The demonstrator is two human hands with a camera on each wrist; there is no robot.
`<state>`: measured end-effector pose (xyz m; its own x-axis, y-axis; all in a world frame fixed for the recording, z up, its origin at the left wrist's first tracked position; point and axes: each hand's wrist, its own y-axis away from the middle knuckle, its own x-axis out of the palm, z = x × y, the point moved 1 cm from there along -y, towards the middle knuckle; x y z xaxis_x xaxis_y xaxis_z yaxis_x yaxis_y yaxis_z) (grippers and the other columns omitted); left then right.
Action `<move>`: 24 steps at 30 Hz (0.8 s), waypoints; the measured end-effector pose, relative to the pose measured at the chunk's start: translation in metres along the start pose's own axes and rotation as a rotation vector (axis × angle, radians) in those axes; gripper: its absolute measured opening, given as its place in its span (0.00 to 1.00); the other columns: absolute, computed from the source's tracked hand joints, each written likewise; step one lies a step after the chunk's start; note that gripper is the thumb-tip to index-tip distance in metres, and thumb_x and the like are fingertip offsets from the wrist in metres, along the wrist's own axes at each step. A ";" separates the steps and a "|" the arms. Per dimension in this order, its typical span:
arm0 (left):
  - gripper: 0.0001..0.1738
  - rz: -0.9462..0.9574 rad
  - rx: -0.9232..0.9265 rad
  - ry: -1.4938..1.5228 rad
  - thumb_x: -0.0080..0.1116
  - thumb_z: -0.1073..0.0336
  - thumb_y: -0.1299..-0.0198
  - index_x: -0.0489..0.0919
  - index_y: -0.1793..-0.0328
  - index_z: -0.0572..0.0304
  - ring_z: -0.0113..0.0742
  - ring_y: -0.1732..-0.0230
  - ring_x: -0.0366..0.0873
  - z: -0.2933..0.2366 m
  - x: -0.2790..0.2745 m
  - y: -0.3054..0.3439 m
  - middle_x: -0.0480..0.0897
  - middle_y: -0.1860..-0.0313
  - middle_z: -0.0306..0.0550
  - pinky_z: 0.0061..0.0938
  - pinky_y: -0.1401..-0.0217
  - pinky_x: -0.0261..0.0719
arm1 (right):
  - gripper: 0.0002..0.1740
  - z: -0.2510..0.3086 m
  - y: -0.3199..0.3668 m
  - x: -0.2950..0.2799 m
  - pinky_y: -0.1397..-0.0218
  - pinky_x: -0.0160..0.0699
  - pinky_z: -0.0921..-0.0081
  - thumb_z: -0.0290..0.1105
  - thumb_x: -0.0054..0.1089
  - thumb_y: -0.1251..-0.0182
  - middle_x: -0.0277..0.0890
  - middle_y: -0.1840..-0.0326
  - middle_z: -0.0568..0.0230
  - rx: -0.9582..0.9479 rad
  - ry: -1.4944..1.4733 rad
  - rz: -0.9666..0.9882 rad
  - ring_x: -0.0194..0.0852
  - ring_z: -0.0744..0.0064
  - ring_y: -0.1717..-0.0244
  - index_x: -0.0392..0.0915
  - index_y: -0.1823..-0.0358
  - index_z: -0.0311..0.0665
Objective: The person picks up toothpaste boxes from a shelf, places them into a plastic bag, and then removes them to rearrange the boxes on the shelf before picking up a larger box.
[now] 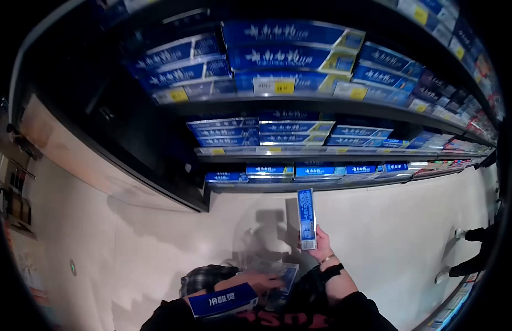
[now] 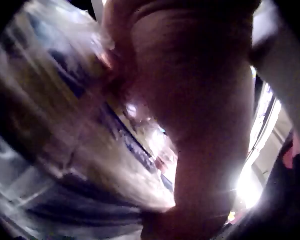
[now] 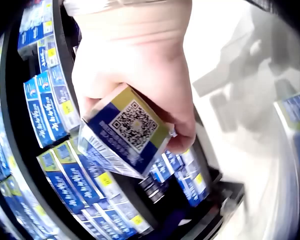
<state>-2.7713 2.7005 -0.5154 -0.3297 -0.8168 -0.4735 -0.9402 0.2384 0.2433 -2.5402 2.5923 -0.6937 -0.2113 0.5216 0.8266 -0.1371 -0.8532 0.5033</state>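
Observation:
In the head view my right hand (image 1: 322,245) grips a slim blue toothpaste box (image 1: 306,215) near its lower end, the box standing roughly upright. The right wrist view shows that box's end (image 3: 132,127), with a QR code, between the fingers and thumb. My left hand (image 1: 260,282) is blurred in front of the body, over a clear plastic-wrapped package (image 1: 289,273). Another blue toothpaste box (image 1: 223,299), with white characters, lies across the left forearm. Close up in the left wrist view, the shiny package (image 2: 55,110) sits beside the hand; the fingertips are hidden.
Ahead stand tiered shelves (image 1: 300,150) stacked with blue toothpaste boxes (image 1: 294,58) above yellow price tags. A dark shelf end panel (image 1: 112,154) is on the left. Pale floor (image 1: 377,231) lies below, and another person's legs (image 1: 471,254) show at the right.

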 end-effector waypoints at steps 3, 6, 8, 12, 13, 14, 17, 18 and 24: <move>0.30 0.038 -0.033 0.011 0.64 0.61 0.64 0.69 0.49 0.47 0.48 0.55 0.75 0.000 -0.002 -0.005 0.72 0.53 0.45 0.38 0.56 0.74 | 0.26 -0.005 -0.016 -0.007 0.54 0.71 0.53 0.52 0.39 0.34 0.75 0.58 0.54 0.019 -0.064 -0.027 0.74 0.53 0.59 0.71 0.52 0.37; 0.32 0.051 0.044 0.017 0.67 0.58 0.64 0.69 0.48 0.50 0.47 0.53 0.73 0.007 0.006 -0.008 0.72 0.55 0.47 0.36 0.52 0.72 | 0.23 -0.012 -0.005 0.004 0.54 0.72 0.53 0.51 0.44 0.35 0.76 0.57 0.59 0.082 0.037 0.024 0.75 0.56 0.57 0.71 0.50 0.42; 0.33 0.014 0.107 0.051 0.68 0.56 0.65 0.70 0.49 0.52 0.47 0.53 0.72 0.021 0.012 -0.009 0.72 0.56 0.48 0.34 0.52 0.70 | 0.24 -0.014 -0.002 -0.001 0.54 0.72 0.52 0.52 0.44 0.35 0.76 0.57 0.59 0.123 0.040 0.041 0.74 0.56 0.57 0.71 0.49 0.42; 0.35 0.027 -0.028 -0.096 0.67 0.51 0.65 0.69 0.47 0.49 0.48 0.52 0.74 0.026 0.015 -0.003 0.72 0.51 0.47 0.37 0.53 0.73 | 0.24 -0.017 0.015 0.001 0.54 0.72 0.52 0.53 0.44 0.36 0.76 0.56 0.60 0.154 0.098 -0.013 0.75 0.57 0.58 0.72 0.50 0.43; 0.35 0.027 -0.042 -0.119 0.66 0.51 0.65 0.69 0.47 0.49 0.48 0.52 0.74 0.023 0.012 -0.001 0.73 0.51 0.47 0.37 0.53 0.73 | 0.24 -0.016 0.019 0.005 0.54 0.72 0.53 0.53 0.44 0.36 0.76 0.56 0.60 0.156 0.128 -0.024 0.75 0.57 0.58 0.72 0.50 0.44; 0.35 0.025 -0.057 -0.141 0.66 0.51 0.64 0.69 0.46 0.49 0.48 0.53 0.74 0.019 0.008 0.001 0.73 0.51 0.47 0.37 0.53 0.73 | 0.23 -0.015 0.018 0.000 0.54 0.72 0.54 0.53 0.44 0.36 0.77 0.56 0.61 0.161 0.117 -0.013 0.75 0.58 0.58 0.72 0.51 0.44; 0.34 0.010 -0.046 -0.163 0.66 0.52 0.63 0.69 0.46 0.48 0.49 0.53 0.74 0.018 0.010 0.004 0.73 0.50 0.46 0.37 0.53 0.73 | 0.22 -0.015 0.012 -0.010 0.55 0.73 0.56 0.52 0.45 0.36 0.77 0.57 0.62 0.170 0.112 -0.023 0.75 0.60 0.58 0.73 0.52 0.45; 0.34 0.005 -0.032 -0.165 0.66 0.52 0.63 0.68 0.46 0.47 0.49 0.53 0.74 0.018 0.011 0.005 0.73 0.50 0.46 0.37 0.53 0.73 | 0.22 -0.016 0.013 -0.010 0.55 0.73 0.57 0.52 0.45 0.36 0.77 0.57 0.63 0.161 0.128 -0.059 0.75 0.60 0.58 0.73 0.52 0.45; 0.32 -0.052 0.040 -0.103 0.65 0.55 0.65 0.69 0.48 0.47 0.49 0.54 0.74 0.020 0.020 0.007 0.73 0.53 0.46 0.39 0.56 0.74 | 0.24 -0.015 0.017 -0.015 0.53 0.73 0.56 0.52 0.45 0.36 0.77 0.57 0.58 0.167 0.126 -0.103 0.75 0.56 0.57 0.72 0.50 0.42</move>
<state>-2.7861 2.6960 -0.5400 -0.2855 -0.7709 -0.5694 -0.9582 0.2196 0.1831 -2.5537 2.5705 -0.7014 -0.3250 0.5941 0.7358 -0.0048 -0.7790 0.6270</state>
